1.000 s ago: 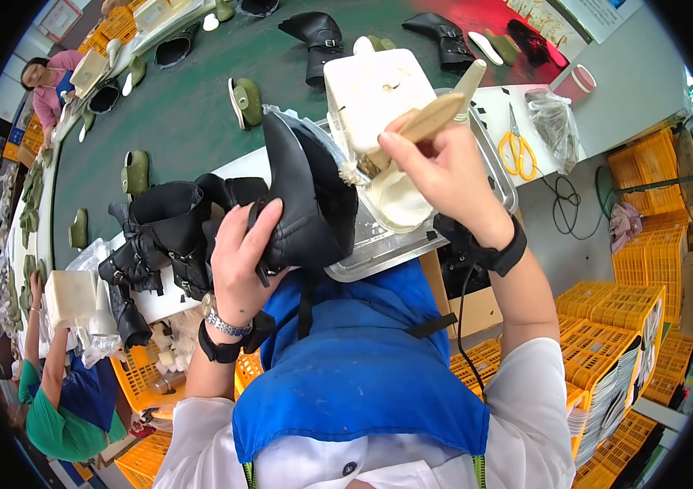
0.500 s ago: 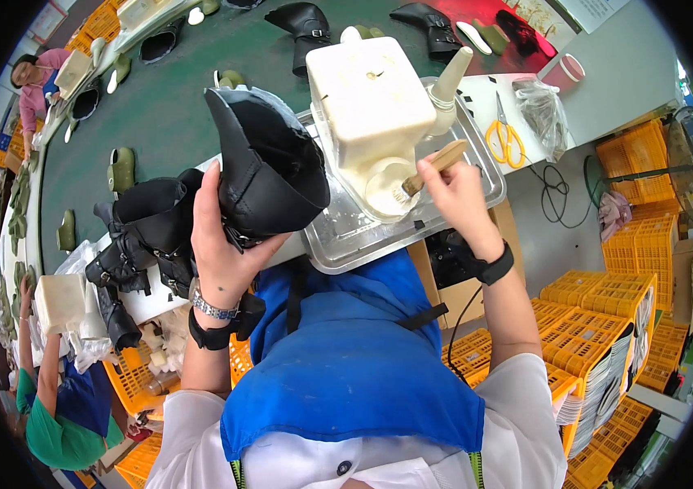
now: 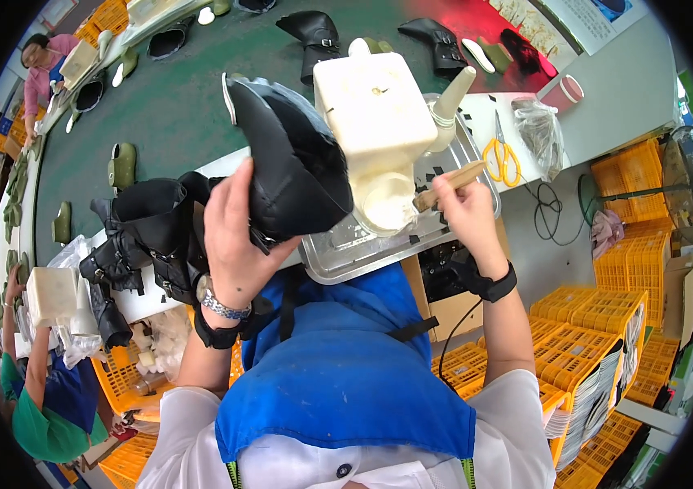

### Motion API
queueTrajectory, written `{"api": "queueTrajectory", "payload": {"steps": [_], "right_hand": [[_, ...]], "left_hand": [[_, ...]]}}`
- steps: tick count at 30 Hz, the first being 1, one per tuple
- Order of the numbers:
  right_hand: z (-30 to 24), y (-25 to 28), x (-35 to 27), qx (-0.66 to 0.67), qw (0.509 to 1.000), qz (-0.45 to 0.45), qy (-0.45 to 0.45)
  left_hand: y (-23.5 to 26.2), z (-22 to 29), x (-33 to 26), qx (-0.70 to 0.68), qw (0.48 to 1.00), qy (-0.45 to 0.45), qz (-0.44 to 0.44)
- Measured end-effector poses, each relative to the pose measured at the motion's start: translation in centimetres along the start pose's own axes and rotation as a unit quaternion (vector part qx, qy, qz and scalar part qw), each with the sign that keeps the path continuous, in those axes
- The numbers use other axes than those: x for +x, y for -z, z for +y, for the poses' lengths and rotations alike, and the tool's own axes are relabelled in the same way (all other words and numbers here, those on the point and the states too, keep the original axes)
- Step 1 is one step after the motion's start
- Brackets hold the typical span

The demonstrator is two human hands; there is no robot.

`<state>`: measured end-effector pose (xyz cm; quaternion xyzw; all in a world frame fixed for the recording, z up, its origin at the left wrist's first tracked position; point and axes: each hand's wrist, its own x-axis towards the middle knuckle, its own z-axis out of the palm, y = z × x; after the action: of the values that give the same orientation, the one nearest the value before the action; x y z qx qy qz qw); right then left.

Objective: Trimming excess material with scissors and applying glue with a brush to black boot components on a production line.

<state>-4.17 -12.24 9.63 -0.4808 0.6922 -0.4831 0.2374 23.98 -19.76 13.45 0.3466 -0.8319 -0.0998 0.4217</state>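
My left hand (image 3: 236, 228) is wrapped round a black boot (image 3: 301, 175), its open top tilted toward me. Between the thumb and fingers of my right hand (image 3: 470, 213) is a brush (image 3: 454, 181) with a wooden handle. The bristle end is at the right edge of the round spout of a cream-white container (image 3: 375, 114), where white paste shows. That container stands in a clear shallow tray (image 3: 338, 269). Several black boots (image 3: 151, 216) with straps and buckles stand just left of my left hand.
A cream bottle (image 3: 450, 102) rises beside the container. Orange-handled scissors (image 3: 501, 155) and a plastic bag (image 3: 540, 134) lie to the right. More boots (image 3: 436, 49) and green shoe forms (image 3: 122, 167) are on the green table (image 3: 191, 106). Orange crates (image 3: 578, 322) are stacked at right; two people work at left.
The boot in my left hand has shifted right, toward the container. My right hand has drawn the brush right, from inside the spout opening to its edge.
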Motion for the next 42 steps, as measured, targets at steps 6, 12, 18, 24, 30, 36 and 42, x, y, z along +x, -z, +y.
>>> {"api": "queueTrajectory", "payload": {"steps": [6,12,18,24,30,36,42], "right_hand": [[-5.9,-1.1,2.6,0.333,0.943,-0.005,-0.011],[-9.0,-3.5,3.2,0.158,0.97,0.03,0.185],[-9.2,-3.7,1.8,0.055,0.956,0.033,0.288],[-9.3,-3.2,2.3,0.114,0.957,0.033,0.264],[-9.2,-4.5,2.3,0.054,0.935,0.006,0.349],[-8.4,-4.5,1.5,0.064,0.957,-0.005,0.283],[-9.1,-4.3,1.8,0.07,0.954,-0.108,0.27]], "left_hand": [[-0.9,0.7,-0.9,-0.006,1.0,-0.006,-0.029],[-0.4,0.8,-1.0,0.036,0.998,-0.024,-0.049],[-0.1,0.4,-0.9,0.057,0.998,-0.003,-0.037],[0.5,0.3,-0.6,0.067,0.997,0.024,-0.041],[0.6,0.5,-0.5,0.05,0.999,-0.003,0.004],[0.3,-0.3,-0.6,0.063,0.996,-0.021,0.053],[0.1,-1.1,-0.5,0.162,0.984,-0.054,0.047]]}}
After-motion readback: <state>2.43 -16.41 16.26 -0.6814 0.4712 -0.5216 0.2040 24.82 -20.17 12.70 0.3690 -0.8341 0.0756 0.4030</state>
